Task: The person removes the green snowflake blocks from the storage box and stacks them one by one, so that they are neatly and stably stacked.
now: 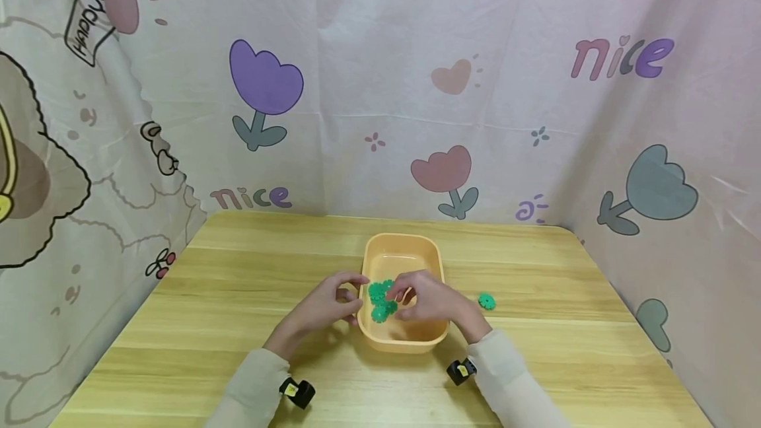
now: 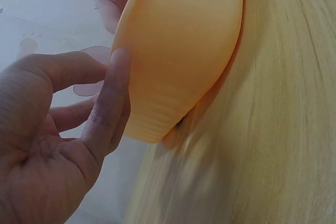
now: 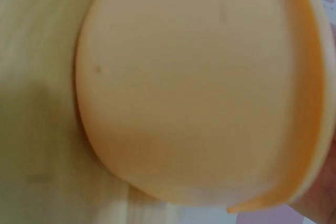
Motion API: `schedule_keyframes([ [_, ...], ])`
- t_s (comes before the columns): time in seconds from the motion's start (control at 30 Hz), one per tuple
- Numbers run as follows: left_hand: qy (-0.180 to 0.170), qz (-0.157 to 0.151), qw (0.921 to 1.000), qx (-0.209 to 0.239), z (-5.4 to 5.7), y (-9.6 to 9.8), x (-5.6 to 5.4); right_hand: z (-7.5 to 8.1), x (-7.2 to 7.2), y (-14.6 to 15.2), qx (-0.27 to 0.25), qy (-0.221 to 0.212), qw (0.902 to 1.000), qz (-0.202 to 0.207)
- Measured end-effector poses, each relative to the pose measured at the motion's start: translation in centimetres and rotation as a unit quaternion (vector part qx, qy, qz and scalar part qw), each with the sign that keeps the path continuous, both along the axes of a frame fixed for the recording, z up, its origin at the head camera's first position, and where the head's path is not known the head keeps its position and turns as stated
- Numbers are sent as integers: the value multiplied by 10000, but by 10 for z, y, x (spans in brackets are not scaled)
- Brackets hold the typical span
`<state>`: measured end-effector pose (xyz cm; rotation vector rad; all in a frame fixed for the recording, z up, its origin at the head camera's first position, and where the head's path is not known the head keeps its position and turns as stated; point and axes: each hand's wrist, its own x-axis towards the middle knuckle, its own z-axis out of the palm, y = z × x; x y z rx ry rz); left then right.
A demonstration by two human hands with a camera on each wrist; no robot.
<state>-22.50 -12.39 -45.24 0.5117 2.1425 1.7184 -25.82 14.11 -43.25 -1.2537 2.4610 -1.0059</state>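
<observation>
A pale orange plastic bin (image 1: 404,347) stands on the wooden table. Several green toothed discs (image 1: 379,313) lie together in its left half, as the head view shows. My left hand (image 1: 333,299) holds the bin's left side; the left wrist view has its thumb and finger (image 2: 119,69) at the rim. Over the bin is my right hand (image 1: 425,296), fingers bent down and tips among the discs; I cannot tell whether they pinch one. In the right wrist view the bin's wall (image 3: 189,87) hides most of that hand. One more green disc (image 1: 487,301) lies outside, right of the bin.
Each wrist wears a small black camera (image 1: 297,393). The wooden table (image 1: 535,362) reaches back to a patterned cloth (image 1: 380,150) that hangs behind it and along both sides. Bin walls stand around the discs.
</observation>
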Motion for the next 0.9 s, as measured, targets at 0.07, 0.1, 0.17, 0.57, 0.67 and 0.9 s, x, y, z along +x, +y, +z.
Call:
schedule_keyframes([
  [0.07,14,-9,10000,14,0,0,0,-2,1,-5,58,21,10000,63],
  [0.1,15,-13,10000,14,0,0,0,-3,1,-8,78,41,9999,98],
  [0.17,27,-23,10000,13,0,0,0,-6,1,-13,138,73,9998,157],
  [0.57,72,-97,9999,23,-2,-1,-1,-13,3,-29,686,458,9965,138],
  [0.67,76,-101,9999,36,-1,-1,-1,-16,1,-31,811,531,9952,105],
  [0.9,83,-105,9999,19,-1,-1,-1,-20,0,-32,1015,687,9925,-7],
])
